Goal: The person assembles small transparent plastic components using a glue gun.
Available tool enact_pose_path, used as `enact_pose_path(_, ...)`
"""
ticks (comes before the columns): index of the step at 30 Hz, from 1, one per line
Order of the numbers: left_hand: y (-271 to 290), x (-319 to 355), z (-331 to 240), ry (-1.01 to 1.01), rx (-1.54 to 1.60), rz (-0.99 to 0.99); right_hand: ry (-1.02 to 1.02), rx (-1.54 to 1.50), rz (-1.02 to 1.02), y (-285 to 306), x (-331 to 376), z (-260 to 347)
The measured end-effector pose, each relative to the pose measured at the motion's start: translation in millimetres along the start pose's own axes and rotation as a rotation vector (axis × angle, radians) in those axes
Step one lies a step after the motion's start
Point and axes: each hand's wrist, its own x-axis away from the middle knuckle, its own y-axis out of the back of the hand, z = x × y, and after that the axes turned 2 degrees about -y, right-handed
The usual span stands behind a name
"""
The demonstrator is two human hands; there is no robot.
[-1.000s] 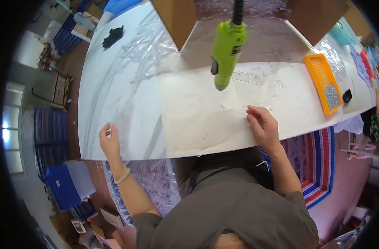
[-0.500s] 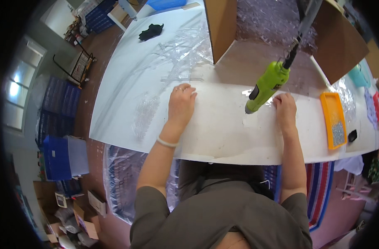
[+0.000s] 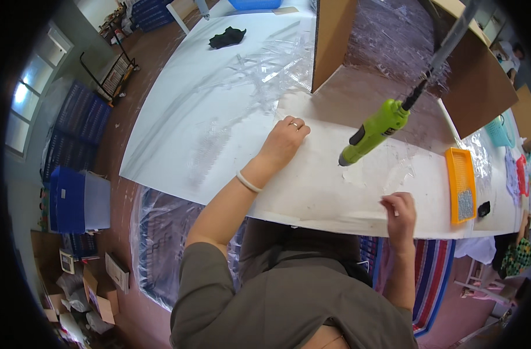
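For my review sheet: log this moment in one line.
left hand flat on white table | right hand at near edge | green power tool hanging between

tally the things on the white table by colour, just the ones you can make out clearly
green: 1, the hanging power tool
orange: 1, the tray
black: 2, the cloth and a small object by the tray
teal: 1, the basket
brown: 1, the open cardboard box
clear: 1, the plastic film
total: 7
Left hand rests flat on the table; right hand pinches something unclear.
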Motion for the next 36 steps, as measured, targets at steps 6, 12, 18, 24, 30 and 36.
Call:
enact_pose_path(6, 36, 23, -38, 0.213, 0.437, -0.382, 0.073, -0.094, 0.062, -44, -2, 26)
enact_pose_path(12, 80, 46, -91, 0.65, 0.995, -0.779, 0.132, -0.08, 0.069, -53, -10, 42)
enact_pose_path(18, 81, 60, -122, 0.894, 1.394, -0.722, -0.012, -0.37, 0.002, -54, -14, 71)
enact_pose_path(24, 51, 69, -128, 1.025, 1.561, -0.628, -0.205, -0.496, -0.013, -53, 6, 44)
enact_pose_path(30, 44, 70, -139, 1.098, 1.579, -0.466, -0.347, -0.62, -0.055, -46, 16, 24)
enact_pose_path(36, 35, 77, -149, 1.01, 1.532, -0.375, -0.454, -0.709, -0.011, -42, 22, 20)
